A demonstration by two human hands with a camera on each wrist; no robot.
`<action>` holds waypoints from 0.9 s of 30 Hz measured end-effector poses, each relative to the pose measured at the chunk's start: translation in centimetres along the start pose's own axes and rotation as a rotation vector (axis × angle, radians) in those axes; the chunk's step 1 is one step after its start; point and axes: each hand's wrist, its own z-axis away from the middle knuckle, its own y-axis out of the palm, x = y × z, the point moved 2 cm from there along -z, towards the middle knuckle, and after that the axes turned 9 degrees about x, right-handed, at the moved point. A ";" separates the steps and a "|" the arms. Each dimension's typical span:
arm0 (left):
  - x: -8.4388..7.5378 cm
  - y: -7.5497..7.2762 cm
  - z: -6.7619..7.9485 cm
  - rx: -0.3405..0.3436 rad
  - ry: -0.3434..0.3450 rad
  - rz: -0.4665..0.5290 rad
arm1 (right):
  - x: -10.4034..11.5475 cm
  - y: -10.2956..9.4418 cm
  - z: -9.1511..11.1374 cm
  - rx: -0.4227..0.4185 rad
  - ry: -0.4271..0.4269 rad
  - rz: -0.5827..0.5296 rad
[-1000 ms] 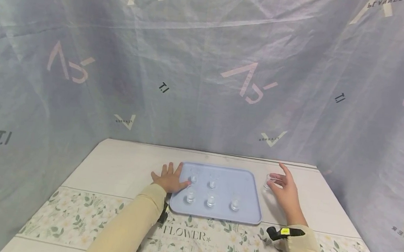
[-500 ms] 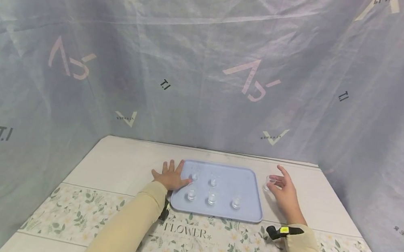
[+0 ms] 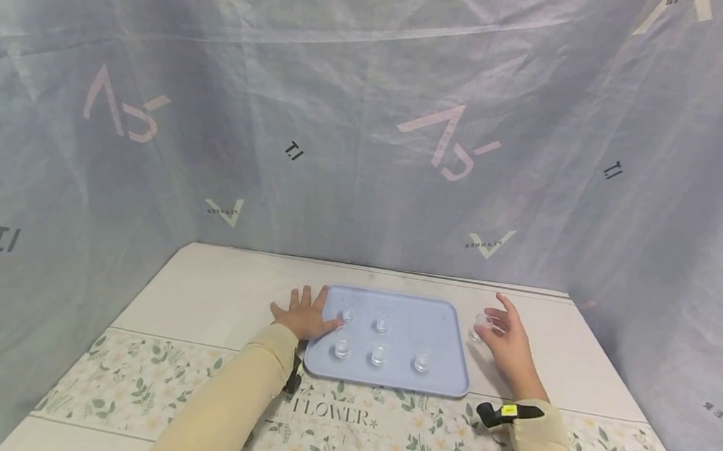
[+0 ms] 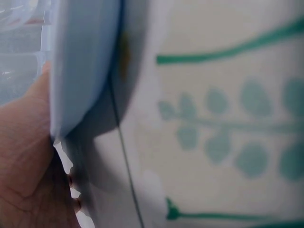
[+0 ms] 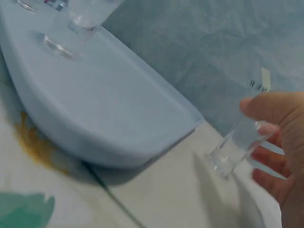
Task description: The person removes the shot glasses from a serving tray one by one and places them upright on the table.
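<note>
Tray [image 3: 427, 322]: one, pale blue, at the lower centre of the head frame; its rim also ran down the left of the left wrist frame and across the left half of the right wrist frame

Glasses [image 3: 379, 353] on the tray: five, small and clear, upright; two in the upper row, three in the lower row, the upper right of the tray being bare

Held glass [image 5: 232, 149]: one, clear, just beyond the tray's right edge in the head frame, lower right in the right wrist frame; whether its base touched the table [image 3: 231, 289] could not be told

Right hand [image 3: 509, 341]: gripped the held glass between thumb and fingers, one finger raised

Left hand [image 3: 304, 319]: fingers straight and spread at the tray's left edge, thumb over the rim near the upper-left glass; contact with that glass could not be told

Head view alone: all five glasses on the tray, two beige sleeves [image 3: 234, 395], the word FLOWER [image 3: 332, 413] at lower centre

Right wrist view alone: the held glass's base up close, its shadow beneath; glasses at upper left overlapped

Left wrist view alone: a leaf sprig [image 4: 251, 156] in close-up, right of frame

Cloth [image 3: 363, 204]: grey, printed, behind the table

Count: six glasses, one tray, two hands
</note>
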 end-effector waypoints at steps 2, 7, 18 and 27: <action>0.0 0.0 0.2 -0.004 0.003 0.005 | 0.7 -0.1 -0.1 -0.021 -0.019 0.016; -0.2 -0.2 0.6 -0.002 0.005 0.005 | 3.3 -0.1 0.0 -0.073 -0.111 0.025; -0.1 -0.1 0.3 -0.003 0.012 0.009 | 7.7 1.8 1.9 0.067 -0.282 -0.118; 0.0 0.0 0.2 -0.006 0.016 0.000 | 5.8 4.2 2.6 0.258 -0.312 -0.273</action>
